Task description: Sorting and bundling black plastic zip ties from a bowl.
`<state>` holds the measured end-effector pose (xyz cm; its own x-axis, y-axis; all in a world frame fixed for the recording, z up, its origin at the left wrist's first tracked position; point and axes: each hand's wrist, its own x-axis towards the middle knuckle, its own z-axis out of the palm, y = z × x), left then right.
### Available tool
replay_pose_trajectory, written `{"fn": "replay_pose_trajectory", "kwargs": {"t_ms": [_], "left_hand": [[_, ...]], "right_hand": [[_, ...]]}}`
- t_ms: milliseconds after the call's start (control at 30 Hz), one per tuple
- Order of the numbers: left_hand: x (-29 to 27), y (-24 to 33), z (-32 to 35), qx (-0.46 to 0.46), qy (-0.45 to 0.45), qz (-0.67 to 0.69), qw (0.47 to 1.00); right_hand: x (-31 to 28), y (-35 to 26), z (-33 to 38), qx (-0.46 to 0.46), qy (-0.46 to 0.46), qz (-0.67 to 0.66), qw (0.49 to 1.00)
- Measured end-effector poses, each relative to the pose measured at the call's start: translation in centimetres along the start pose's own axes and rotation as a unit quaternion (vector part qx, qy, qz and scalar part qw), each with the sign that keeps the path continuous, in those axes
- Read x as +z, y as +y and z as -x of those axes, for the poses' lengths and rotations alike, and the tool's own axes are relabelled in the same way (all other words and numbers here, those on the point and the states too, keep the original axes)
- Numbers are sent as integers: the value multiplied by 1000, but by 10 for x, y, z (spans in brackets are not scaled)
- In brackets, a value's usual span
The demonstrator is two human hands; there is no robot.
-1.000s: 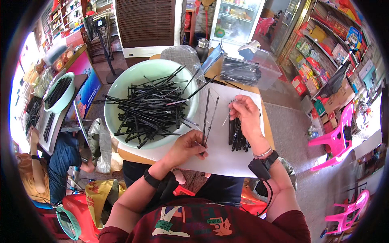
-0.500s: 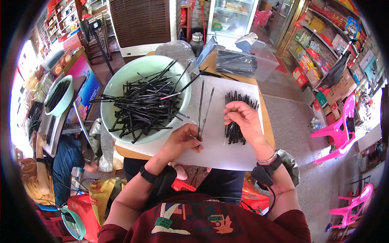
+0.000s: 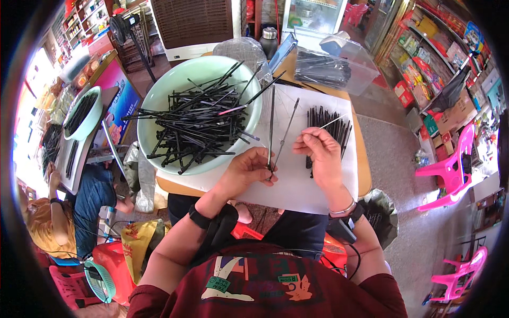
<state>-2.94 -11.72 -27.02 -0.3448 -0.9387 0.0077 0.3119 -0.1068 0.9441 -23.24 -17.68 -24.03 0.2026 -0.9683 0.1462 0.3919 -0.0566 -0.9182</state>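
My left hand (image 3: 246, 170) pinches two thin black rods (image 3: 272, 124) near their lower ends; they stand up from the fingers and spread apart, one with a small joint partway along. To its right, over the white sheet (image 3: 297, 191), my right hand (image 3: 322, 156) is closed with thumb and forefinger together on a thin white strip (image 3: 335, 121) pointing up and right. Behind that hand lies a bundle of similar black rods (image 3: 318, 116), partly hidden by it. A pale green basin (image 3: 146, 140) at the left holds a tangled heap of black rods (image 3: 196, 119).
A clear plastic box (image 3: 360, 74) with more dark rods stands at the table's back right. Behind the table are a dark flask (image 3: 269, 42) and a brown-grilled appliance (image 3: 193, 24). At left, another person's arm (image 3: 58, 222) is beside a smaller green basin (image 3: 85, 127). Pink chairs (image 3: 450, 164) stand right.
The view has shifted slightly. The white strip, which pointed down below my right hand, now points up and right. My left hand keeps hold of the two rods.
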Motion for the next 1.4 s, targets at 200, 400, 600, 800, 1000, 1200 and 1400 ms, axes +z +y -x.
{"fn": "replay_pose_trajectory", "kwargs": {"t_ms": [200, 400, 600, 800, 1000, 1200, 1400], "left_hand": [[-1, 0, 0, -6, 4, 8, 1000], [1, 3, 0, -9, 2, 9, 1000], [2, 1, 1, -9, 0, -9, 1000], [2, -1, 2, -21, 0, -32, 999], [2, 3, 1, -24, -35, -97, 994], [9, 5, 1, -18, 19, -39, 999], [9, 1, 2, -8, 60, -74, 995]], "right_hand": [[7, 11, 7, 65, -58, -14, 996], [8, 12, 9, 71, -71, 13, 995], [9, 10, 8, 102, -57, 35, 993], [8, 12, 6, 117, -37, 45, 991], [12, 7, -1, 170, -39, 108, 979], [10, 5, 0, 111, -31, 116, 987], [8, -4, 12, 82, -178, 96, 976]]}}
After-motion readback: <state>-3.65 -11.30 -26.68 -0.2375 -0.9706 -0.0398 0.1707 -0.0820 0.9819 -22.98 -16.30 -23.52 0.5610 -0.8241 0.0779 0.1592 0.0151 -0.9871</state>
